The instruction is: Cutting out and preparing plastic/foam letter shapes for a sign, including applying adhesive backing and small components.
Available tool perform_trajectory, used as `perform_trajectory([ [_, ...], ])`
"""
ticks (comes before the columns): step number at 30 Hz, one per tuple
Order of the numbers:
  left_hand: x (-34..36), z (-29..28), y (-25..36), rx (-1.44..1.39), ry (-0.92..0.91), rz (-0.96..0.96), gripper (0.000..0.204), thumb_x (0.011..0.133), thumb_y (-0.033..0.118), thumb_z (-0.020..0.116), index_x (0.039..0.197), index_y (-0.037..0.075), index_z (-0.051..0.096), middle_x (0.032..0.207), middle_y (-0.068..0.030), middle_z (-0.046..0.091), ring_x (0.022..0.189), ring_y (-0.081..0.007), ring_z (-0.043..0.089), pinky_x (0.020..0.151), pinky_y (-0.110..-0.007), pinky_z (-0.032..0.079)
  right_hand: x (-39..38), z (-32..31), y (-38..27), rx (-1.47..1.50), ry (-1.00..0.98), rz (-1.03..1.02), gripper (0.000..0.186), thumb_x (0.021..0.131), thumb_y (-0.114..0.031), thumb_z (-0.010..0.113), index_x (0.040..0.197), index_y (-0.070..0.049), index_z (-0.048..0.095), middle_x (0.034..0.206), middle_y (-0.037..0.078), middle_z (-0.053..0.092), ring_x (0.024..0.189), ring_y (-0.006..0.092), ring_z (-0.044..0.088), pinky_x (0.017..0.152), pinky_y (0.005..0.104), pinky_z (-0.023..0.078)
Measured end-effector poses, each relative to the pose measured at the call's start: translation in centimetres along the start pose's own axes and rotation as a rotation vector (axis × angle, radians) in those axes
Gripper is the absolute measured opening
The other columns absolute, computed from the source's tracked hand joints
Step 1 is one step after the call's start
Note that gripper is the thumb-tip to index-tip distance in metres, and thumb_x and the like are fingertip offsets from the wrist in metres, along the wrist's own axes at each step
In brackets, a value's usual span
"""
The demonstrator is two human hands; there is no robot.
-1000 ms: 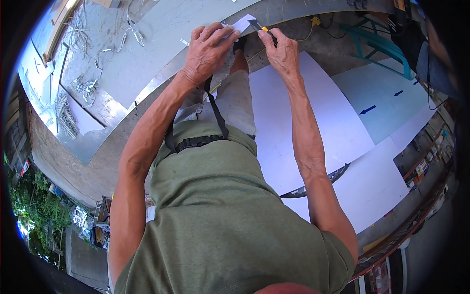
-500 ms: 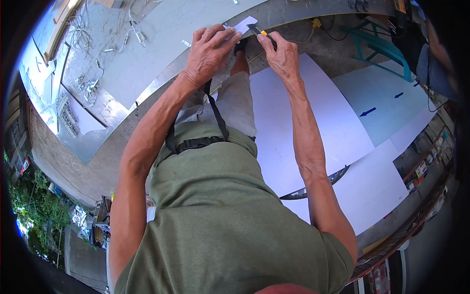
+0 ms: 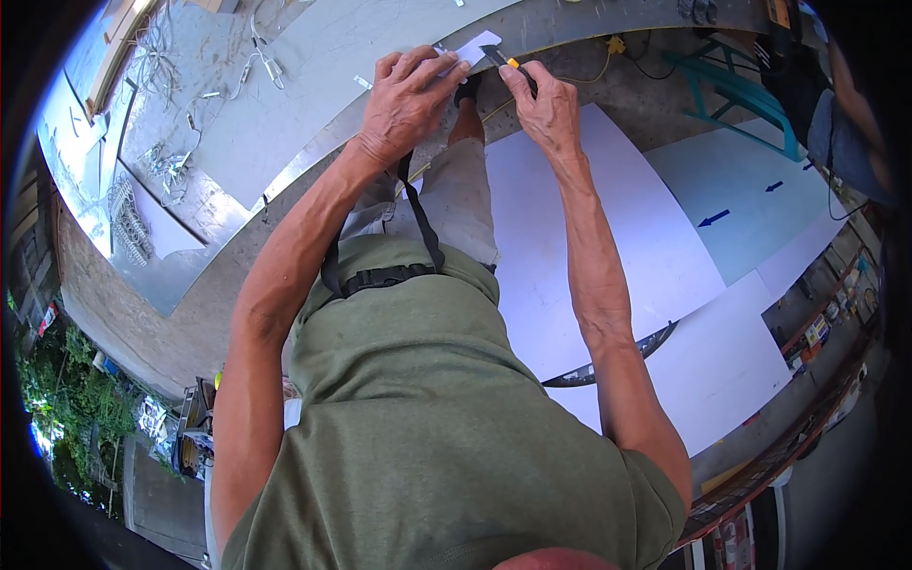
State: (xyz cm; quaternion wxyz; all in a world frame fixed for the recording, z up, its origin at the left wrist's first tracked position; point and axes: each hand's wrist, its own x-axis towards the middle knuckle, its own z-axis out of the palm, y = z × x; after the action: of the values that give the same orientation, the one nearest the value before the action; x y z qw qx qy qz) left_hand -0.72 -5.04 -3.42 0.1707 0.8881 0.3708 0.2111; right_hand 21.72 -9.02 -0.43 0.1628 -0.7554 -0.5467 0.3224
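My left hand (image 3: 408, 100) is closed on a small white strip (image 3: 477, 47), fingers and thumb bent over its near end. The strip's far end sticks out to the right, above the edge of the metal-topped table (image 3: 313, 85). My right hand (image 3: 549, 112) is wrapped round a black utility knife (image 3: 522, 74) with a yellow part on its handle. The knife's tip lies against the strip's exposed end. Part of the strip is hidden under my left fingers.
Thin wires (image 3: 157, 62) and a coiled spring-like bundle (image 3: 128, 223) lie on the table. Large white sheets (image 3: 589, 247) rest at my right, beside a grey-blue sheet with dark arrows (image 3: 750, 195). A teal stool (image 3: 741, 95) stands at the far right, near another person's arm (image 3: 855, 114).
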Motion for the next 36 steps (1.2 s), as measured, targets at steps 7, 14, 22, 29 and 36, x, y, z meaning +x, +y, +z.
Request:
perform_trajectory([
  [7, 0.07, 0.18, -0.21, -0.010, 0.020, 0.007, 0.047, 0.083, 0.012, 0.075, 0.129, 0.019, 0.070, 0.132, 0.0004, 0.063, 0.122, -0.0224, 0.056, 0.101, -0.042, 0.040, 0.15, 0.08, -0.17, -0.001, -0.006, 0.009, 0.046, 0.099, -0.053, 0.059, 0.093, -0.008, 0.067, 0.066, 0.018, 0.067, 0.066, 0.0402, 0.068, 0.061, 0.0490, 0.051],
  [14, -0.06, 0.13, -0.08, -0.014, 0.009, 0.004, 0.048, 0.083, 0.012, 0.075, 0.130, 0.019, 0.070, 0.131, 0.0003, 0.064, 0.122, -0.0223, 0.056, 0.101, -0.042, 0.039, -0.13, 0.25, 0.01, -0.018, -0.012, 0.005, 0.046, 0.099, -0.053, 0.059, 0.091, -0.008, 0.066, 0.065, 0.017, 0.066, 0.066, 0.0404, 0.067, 0.061, 0.0493, 0.050],
  [22, -0.02, 0.18, -0.26, -0.019, 0.035, 0.005, 0.046, 0.084, 0.013, 0.075, 0.129, 0.019, 0.070, 0.131, 0.0006, 0.064, 0.121, -0.0223, 0.056, 0.101, -0.042, 0.039, -0.02, 0.16, -0.05, -0.002, -0.024, 0.005, 0.047, 0.100, -0.053, 0.059, 0.090, -0.008, 0.065, 0.064, 0.018, 0.065, 0.065, 0.0408, 0.067, 0.062, 0.0492, 0.050],
  [29, 0.18, 0.09, -0.06, -0.077, 0.086, -0.023, 0.044, 0.083, 0.010, 0.076, 0.126, 0.017, 0.070, 0.126, 0.0005, 0.069, 0.119, -0.0218, 0.059, 0.100, -0.041, 0.040, -0.06, -0.13, -0.23, -0.031, -0.042, -0.025, 0.046, 0.099, -0.053, 0.060, 0.091, -0.008, 0.067, 0.064, 0.017, 0.066, 0.065, 0.0400, 0.068, 0.061, 0.0491, 0.051],
  [36, 0.30, 0.08, -0.02, -0.109, 0.102, -0.018, 0.042, 0.081, 0.009, 0.077, 0.121, 0.016, 0.070, 0.127, 0.0005, 0.069, 0.119, -0.0225, 0.059, 0.100, -0.041, 0.040, -0.01, -0.05, -0.12, -0.034, -0.007, -0.038, 0.047, 0.099, -0.053, 0.060, 0.089, -0.008, 0.067, 0.064, 0.017, 0.066, 0.065, 0.0390, 0.068, 0.059, 0.0485, 0.051],
])
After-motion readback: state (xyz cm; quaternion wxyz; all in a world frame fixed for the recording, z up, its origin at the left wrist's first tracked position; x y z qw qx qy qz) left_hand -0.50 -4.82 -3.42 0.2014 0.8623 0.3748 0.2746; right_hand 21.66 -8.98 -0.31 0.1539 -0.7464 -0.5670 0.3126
